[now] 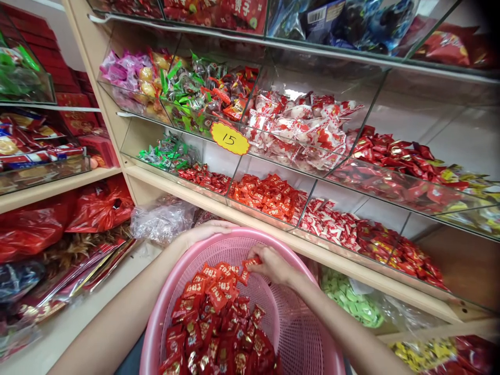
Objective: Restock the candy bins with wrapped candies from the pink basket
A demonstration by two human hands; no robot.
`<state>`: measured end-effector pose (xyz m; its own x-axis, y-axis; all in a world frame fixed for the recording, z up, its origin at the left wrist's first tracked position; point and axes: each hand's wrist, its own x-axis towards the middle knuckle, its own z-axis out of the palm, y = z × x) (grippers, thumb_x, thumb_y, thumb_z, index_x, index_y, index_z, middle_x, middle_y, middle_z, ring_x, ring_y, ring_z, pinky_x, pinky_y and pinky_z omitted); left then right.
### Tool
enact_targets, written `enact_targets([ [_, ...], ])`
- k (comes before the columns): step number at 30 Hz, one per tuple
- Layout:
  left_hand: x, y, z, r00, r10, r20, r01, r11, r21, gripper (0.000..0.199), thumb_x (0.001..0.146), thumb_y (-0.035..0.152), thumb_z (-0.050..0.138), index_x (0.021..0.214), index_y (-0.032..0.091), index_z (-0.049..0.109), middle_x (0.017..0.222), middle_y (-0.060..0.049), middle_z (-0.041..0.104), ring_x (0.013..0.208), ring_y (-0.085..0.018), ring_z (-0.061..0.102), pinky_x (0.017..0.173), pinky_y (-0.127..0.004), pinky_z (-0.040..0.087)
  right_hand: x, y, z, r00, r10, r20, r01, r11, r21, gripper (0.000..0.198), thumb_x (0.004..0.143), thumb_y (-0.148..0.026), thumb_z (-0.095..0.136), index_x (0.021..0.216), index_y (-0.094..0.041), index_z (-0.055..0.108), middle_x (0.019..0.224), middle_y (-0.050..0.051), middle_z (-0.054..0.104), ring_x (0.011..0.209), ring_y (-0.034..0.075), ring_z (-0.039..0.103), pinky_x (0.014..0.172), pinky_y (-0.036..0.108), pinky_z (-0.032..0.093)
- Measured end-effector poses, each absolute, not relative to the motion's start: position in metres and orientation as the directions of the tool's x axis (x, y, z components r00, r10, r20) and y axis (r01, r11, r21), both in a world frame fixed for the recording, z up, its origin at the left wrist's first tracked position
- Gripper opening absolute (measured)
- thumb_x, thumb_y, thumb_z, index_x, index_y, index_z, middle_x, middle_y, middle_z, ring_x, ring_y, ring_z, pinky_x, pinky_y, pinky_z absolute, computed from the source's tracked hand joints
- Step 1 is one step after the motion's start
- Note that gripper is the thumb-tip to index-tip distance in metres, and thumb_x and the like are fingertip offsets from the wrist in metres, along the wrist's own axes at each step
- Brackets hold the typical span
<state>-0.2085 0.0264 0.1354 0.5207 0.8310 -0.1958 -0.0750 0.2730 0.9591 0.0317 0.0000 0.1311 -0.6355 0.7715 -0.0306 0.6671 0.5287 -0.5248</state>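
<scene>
A round pink plastic basket (154, 317) with mesh walls stands below me. Dark red wrapped candies (213, 344) lie in its near part, and orange-red candy packets (221, 284) with gold lettering sit beyond them. My left hand (205, 232) is closed over the far left rim of the basket, its fingers partly out of sight behind the edge. Inside the basket, at the far right of the pile, my right hand (271, 263) is closed on an orange-red candy packet (252, 263). How many packets it holds cannot be made out.
Clear-fronted shelf bins rise in front, with matching orange-red packets (267, 195), red-and-white candies (328, 221) and larger white-and-red wrapped sweets (300, 122). A yellow tag (229, 138) reads 15. Red plastic bags (97, 205) fill the left; green packets (353, 302) lie under the shelf.
</scene>
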Motion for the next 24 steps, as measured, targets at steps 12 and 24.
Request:
enact_targets([
  [12,-0.209,0.024,0.137,0.498,0.84,-0.214,-0.094,0.297,0.95,0.047,0.068,0.024,0.067,0.114,0.014,0.06,0.104,-0.009,0.067,0.092,-0.02,0.062,0.089,-0.032,0.044,-0.024,-0.055,0.129,-0.488,0.873,-0.002,0.746,0.415,-0.521,0.027,0.082,-0.043,0.053,0.093,-0.019,0.056,0.098,0.005,0.057,0.087,0.019,0.055,0.075,0.031,0.041],
  [24,-0.209,0.02,0.142,0.496,0.847,-0.193,-0.098,0.275,0.956,0.044,0.069,0.024,0.067,0.111,0.014,0.062,0.099,-0.008,0.069,0.09,-0.018,0.063,0.088,-0.031,0.044,-0.044,-0.079,0.137,-0.566,0.809,-0.159,0.81,0.51,-0.289,0.022,0.074,-0.032,0.059,0.091,-0.018,0.056,0.101,0.008,0.056,0.09,0.022,0.055,0.071,0.031,0.042],
])
